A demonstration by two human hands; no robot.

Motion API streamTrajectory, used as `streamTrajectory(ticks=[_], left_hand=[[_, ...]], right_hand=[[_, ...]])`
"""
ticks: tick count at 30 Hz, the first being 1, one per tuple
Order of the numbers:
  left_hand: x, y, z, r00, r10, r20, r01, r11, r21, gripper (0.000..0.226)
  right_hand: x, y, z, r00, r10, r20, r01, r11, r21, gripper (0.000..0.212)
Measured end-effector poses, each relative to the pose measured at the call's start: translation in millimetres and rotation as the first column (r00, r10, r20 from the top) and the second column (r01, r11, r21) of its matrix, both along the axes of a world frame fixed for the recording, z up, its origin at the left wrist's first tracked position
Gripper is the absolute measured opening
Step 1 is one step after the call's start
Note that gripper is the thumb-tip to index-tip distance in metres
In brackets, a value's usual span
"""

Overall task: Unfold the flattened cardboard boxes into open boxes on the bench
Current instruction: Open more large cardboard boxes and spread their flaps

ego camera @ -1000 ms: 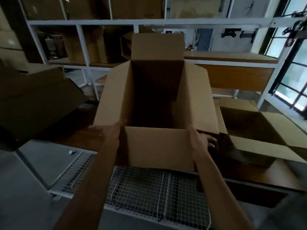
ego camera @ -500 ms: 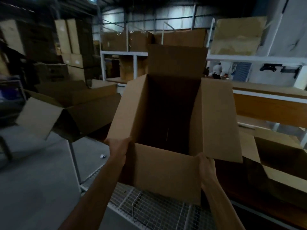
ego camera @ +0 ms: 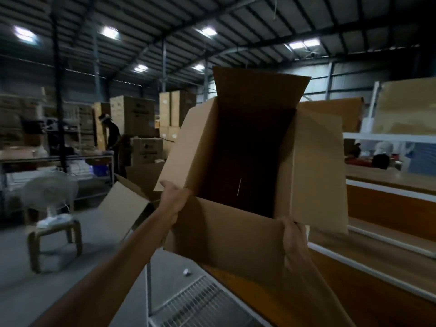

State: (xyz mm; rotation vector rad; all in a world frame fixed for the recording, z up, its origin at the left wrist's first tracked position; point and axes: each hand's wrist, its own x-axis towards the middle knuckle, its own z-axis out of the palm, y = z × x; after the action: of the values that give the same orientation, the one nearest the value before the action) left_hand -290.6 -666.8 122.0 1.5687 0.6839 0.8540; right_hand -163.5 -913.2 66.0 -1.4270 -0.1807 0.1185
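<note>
An open box (ego camera: 224,234) is held up, tilted toward the viewer, flaps spread. The left hand (ego camera: 173,199) grips its near left corner and the right hand (ego camera: 295,234) clasps its near right corner. Below the box are a wire rack (ego camera: 188,303) and a wooden bench (ego camera: 354,291). Left of the box is a fan (ego camera: 49,192) on a stool (ego camera: 54,230). Beyond it are stacked cartons (ego camera: 132,114).

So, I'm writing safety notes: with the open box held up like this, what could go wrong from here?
The cardboard box is gripped only at its near corners by the left hand and right hand, so it may tip away. Its raised flaps hide what lies ahead, so it could knock the other open box at left. A light slit suggests an unsealed bottom.
</note>
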Motion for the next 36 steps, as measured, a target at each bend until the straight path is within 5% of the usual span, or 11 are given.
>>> streamTrajectory(ticks=[11, 19, 26, 30, 36], left_hand=[[5.0, 105.2, 42.7, 0.939, 0.322, 0.122, -0.341, 0.92, 0.195, 0.073], [-2.9, 225.0, 62.2, 0.909, 0.368, 0.196, -0.409, 0.877, 0.251, 0.086], [-1.5, 363.7, 74.4, 0.938, 0.292, 0.188, -0.338, 0.892, 0.301, 0.086], [11.4, 439.5, 76.0, 0.955, 0.246, 0.165, -0.288, 0.901, 0.326, 0.088], [56.6, 529.6, 54.3, 0.983, 0.174, 0.055, -0.182, 0.92, 0.348, 0.08]], right_hand=[[40.0, 146.5, 58.6, 0.971, 0.215, 0.106, -0.224, 0.972, 0.072, 0.017], [43.5, 283.9, 67.1, 0.955, 0.268, 0.125, -0.285, 0.947, 0.148, 0.014], [34.0, 417.9, 72.5, 0.965, 0.241, 0.101, -0.259, 0.937, 0.233, 0.015], [39.9, 484.8, 66.3, 0.979, 0.186, 0.085, -0.201, 0.952, 0.232, 0.033], [57.6, 548.6, 63.4, 0.997, 0.039, 0.06, -0.05, 0.979, 0.197, 0.019]])
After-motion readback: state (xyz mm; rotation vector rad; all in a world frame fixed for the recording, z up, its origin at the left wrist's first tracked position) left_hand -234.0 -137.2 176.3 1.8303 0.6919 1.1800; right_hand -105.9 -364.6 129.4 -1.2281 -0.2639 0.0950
